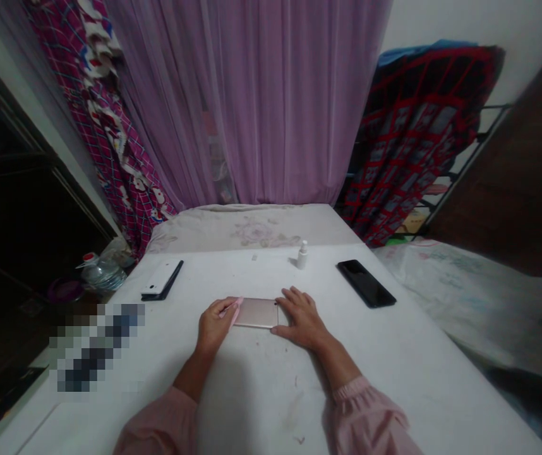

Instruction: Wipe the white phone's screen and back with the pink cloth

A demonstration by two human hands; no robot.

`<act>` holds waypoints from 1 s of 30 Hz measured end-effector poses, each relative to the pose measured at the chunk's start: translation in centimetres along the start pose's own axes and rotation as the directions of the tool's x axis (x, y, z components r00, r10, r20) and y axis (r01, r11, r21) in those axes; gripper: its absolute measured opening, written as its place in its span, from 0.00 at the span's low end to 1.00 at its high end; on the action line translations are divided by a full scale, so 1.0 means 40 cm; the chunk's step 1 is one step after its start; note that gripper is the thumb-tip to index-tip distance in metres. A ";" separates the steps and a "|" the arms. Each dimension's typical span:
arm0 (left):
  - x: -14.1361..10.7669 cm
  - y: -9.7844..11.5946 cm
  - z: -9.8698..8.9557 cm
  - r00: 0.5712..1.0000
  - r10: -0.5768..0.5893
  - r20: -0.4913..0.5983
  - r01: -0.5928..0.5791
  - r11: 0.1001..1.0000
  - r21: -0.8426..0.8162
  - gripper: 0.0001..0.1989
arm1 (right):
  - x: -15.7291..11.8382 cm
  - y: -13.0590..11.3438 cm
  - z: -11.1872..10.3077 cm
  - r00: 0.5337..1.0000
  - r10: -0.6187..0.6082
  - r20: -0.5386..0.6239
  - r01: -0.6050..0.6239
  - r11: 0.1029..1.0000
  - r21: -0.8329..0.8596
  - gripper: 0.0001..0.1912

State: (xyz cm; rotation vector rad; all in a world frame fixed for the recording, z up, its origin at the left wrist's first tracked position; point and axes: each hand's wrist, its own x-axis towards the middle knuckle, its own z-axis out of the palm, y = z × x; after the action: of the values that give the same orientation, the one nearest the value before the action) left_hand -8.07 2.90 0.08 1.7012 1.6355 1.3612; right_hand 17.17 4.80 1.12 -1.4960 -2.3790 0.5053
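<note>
A gold smartphone (256, 312) lies back up on the white table, with its camera at the right end. Pinched in my left hand (215, 322) is a small pink cloth (235, 309), pressed against the phone's left end. My right hand (303, 318) grips the opposite end, thumb on the near edge and fingers on the far edge. Behind the phone stands a small white spray bottle (302, 256), touched by neither hand.
A black phone (366, 283) lies at the right. To the left, a white phone (160, 281) rests on a dark one (174, 282). A blurred-out dark item (98, 351) is nearer me. Beyond the left edge is a water bottle (100, 273); purple curtains (271, 101) hang behind.
</note>
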 end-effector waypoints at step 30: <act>0.055 0.085 0.124 0.754 0.441 0.487 -0.611 0.742 0.275 0.09 | 0.040 0.012 -0.007 0.998 -0.059 0.026 0.059 0.998 0.024 0.41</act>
State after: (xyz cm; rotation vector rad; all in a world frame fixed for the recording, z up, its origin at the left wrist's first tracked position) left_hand -2.53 5.77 1.52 2.6696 1.2986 0.7928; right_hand 16.99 6.48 1.25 -1.4134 -2.4212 0.5399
